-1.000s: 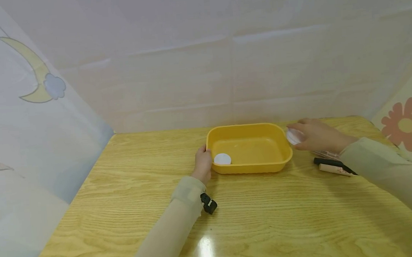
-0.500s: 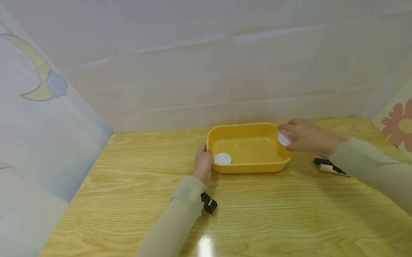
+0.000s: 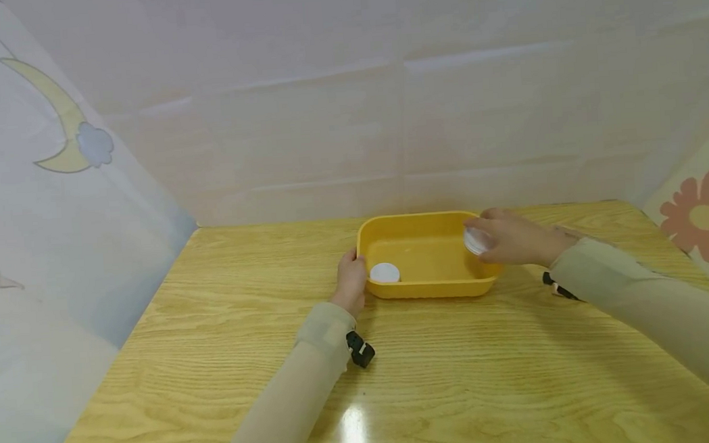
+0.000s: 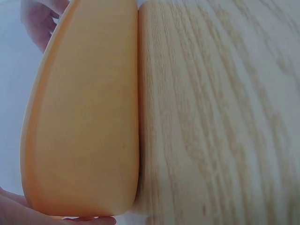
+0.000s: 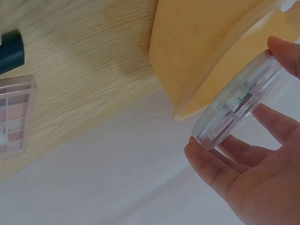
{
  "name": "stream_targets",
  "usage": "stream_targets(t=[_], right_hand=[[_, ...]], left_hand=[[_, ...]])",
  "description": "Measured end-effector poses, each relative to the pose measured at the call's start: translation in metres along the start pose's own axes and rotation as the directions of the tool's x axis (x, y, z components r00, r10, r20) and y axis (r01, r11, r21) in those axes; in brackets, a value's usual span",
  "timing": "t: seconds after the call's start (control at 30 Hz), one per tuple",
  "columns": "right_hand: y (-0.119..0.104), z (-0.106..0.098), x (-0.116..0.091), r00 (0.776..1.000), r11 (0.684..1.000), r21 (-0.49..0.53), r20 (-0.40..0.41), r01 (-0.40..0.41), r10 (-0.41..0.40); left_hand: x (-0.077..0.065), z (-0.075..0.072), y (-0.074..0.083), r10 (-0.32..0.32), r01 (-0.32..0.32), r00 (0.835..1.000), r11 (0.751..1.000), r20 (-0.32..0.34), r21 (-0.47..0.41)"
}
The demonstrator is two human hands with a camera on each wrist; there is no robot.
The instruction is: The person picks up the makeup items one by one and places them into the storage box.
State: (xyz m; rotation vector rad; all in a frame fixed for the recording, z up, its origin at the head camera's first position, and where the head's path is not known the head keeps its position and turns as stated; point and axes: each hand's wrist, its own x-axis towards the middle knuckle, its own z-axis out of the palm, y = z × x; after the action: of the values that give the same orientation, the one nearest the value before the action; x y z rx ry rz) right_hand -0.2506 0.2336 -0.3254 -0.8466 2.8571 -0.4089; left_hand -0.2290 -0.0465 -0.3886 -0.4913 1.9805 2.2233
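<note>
Right hand [image 3: 514, 239], coming in from 4 o'clock: my thumb and fingers, spread to disc width, grip a clear round case [image 3: 476, 240] by its rim, at the 3 o'clock end of the yellow tray [image 3: 434, 289]. Case tilted; right wrist view gives it near edge-on, long axis 1 to 7 o'clock. My left hand [image 3: 350, 281] grips the tray's 9 o'clock end; tray axis 9 to 3. White disc [image 3: 385, 273] inside, 8 o'clock corner. Tray's back rim near the 12 o'clock edge of the desk [image 3: 260, 268]; bare wood spreads toward 6 and 9.

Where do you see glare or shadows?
Head view: white glare streaks the table near the bottom edge, soft shadow below the right sleeve; left wrist view: thin dark shadow where the yellow tub meets the table; right wrist view: dim, greyish light.
</note>
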Motion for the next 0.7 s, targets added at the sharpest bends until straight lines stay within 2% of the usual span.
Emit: stream_targets(t=[0.27,0.43,0.7], right_hand=[[-0.003,0.005,0.007,0.999,0.999,0.021,0.004,0.04,-0.041],[-0.003,0.008,0.01,0.998,0.998,0.0,0.011,0.063,-0.063],[-0.009,0.006,0.012,0.998,0.998,-0.012,0.013,0.059,-0.058]], left_hand=[[0.001,0.0,0.0,0.0,0.0,1.0,1.0,0.0,-0.004],[0.0,0.001,0.001,0.003,-0.003,1.0,1.0,-0.004,-0.002],[0.0,0.001,0.0,0.007,-0.007,1.0,1.0,-0.006,0.0]])
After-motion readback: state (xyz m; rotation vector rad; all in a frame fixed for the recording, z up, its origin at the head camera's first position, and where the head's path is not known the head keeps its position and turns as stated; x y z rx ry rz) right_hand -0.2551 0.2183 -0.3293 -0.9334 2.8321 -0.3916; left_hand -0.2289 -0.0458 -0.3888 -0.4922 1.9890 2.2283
